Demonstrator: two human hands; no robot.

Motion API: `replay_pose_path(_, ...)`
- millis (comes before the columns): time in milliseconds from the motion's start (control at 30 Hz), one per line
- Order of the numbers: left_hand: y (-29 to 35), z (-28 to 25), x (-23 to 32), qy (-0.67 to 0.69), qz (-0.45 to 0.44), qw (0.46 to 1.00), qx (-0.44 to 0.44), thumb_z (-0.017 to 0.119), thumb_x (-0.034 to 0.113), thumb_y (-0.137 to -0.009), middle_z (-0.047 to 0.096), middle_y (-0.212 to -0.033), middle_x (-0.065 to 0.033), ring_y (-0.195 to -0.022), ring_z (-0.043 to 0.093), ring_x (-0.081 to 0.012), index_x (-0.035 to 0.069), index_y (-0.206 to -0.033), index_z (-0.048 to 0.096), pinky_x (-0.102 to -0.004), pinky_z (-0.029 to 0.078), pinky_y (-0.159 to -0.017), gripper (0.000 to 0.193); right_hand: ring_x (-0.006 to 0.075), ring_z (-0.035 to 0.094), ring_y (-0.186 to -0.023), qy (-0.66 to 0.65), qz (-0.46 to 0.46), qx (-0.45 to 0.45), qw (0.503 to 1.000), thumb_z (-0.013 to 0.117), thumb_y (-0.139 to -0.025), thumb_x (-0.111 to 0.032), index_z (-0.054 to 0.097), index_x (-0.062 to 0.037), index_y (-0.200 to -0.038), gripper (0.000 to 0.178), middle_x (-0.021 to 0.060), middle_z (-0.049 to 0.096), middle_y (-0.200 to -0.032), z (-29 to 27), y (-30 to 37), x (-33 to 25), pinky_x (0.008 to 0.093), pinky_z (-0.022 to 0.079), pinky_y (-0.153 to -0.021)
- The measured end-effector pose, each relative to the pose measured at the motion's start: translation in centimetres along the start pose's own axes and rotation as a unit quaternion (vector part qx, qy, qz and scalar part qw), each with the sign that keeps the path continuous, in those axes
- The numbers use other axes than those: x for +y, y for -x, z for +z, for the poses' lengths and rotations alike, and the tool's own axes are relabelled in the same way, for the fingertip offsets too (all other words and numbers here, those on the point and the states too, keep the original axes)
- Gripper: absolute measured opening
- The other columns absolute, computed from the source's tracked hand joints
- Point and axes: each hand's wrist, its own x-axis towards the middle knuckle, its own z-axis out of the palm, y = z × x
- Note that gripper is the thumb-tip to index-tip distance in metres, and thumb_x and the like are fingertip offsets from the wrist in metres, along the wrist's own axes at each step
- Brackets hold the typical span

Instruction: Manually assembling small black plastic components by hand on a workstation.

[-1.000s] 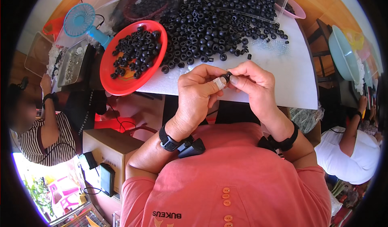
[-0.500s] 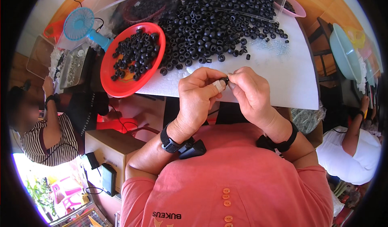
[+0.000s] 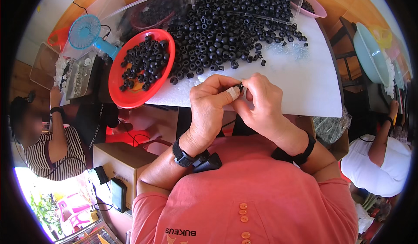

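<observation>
Above the table's near edge, my left hand (image 3: 210, 100) pinches a small black hollow cap (image 3: 240, 86) between thumb and fingers; its thumb has white tape round the tip. My right hand (image 3: 262, 102) is closed, its fingertips meeting at the cap. Whether a tiny piece sits in the right fingertips is hidden. Beyond both hands lies a broad heap of loose black caps (image 3: 217, 39). At the left, a red plate (image 3: 114, 81) holds many more of them.
The white tabletop (image 3: 305, 87) carries scattered tiny clear bits (image 3: 289, 50) at the right. A blue fan (image 3: 85, 31) and a metal tray (image 3: 78, 76) stand left. A pink bowl (image 3: 320, 11) is at the back right. Co-workers sit at both sides, near a cardboard box (image 3: 124, 157) and a pale green basin (image 3: 370, 55).
My right hand has turned and shifted slightly left, its fingers now curled in closer to the cap. My left hand keeps its pinch. The view has shifted a little.
</observation>
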Motion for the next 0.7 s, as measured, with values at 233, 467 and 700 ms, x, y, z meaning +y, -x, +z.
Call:
replay_pose_path(233,0.3,-0.2,0.0,0.028,0.012,1.0,-0.009,0.064,0.001,-0.089,0.069,-0.087,-0.0062,-0.074,0.063,-0.0094,-0.005,-0.1,0.068,-0.0233,0.052,-0.068,0.013,0.028,0.054,-0.061,0.055,-0.038,0.008,0.998,0.071,-0.063,-0.001,0.048,-0.0071,-0.08,0.03,0.0077,0.05,-0.069,0.0,-0.5,0.3,0.0402,0.041,-0.049)
replay_pose_path(467,-0.3,-1.8,1.5,-0.104,-0.032,0.988,-0.113,0.065,0.005,-0.091,0.067,-0.085,-0.0069,-0.064,0.06,-0.0122,-0.006,-0.103,0.067,-0.0243,0.049,-0.061,0.016,0.0272,0.053,-0.06,0.018,-0.048,-0.024,0.998,0.073,-0.062,-0.003,0.048,-0.0074,-0.08,0.031,0.0069,0.05,-0.069,-0.5,-0.6,0.2,0.0393,0.04,-0.048)
replay_pose_path(700,-0.3,-2.2,1.1,-0.079,-0.035,0.987,-0.133,0.063,0.009,-0.094,0.065,-0.08,-0.003,-0.065,0.058,-0.0069,-0.002,-0.101,0.068,-0.0219,0.047,-0.058,0.014,0.0268,0.053,-0.06,0.021,-0.041,-0.048,0.998,0.073,-0.062,-0.003,0.048,-0.0072,-0.08,0.031,0.0069,0.05,-0.069,-0.7,-0.6,0.5,0.0388,0.04,-0.048)
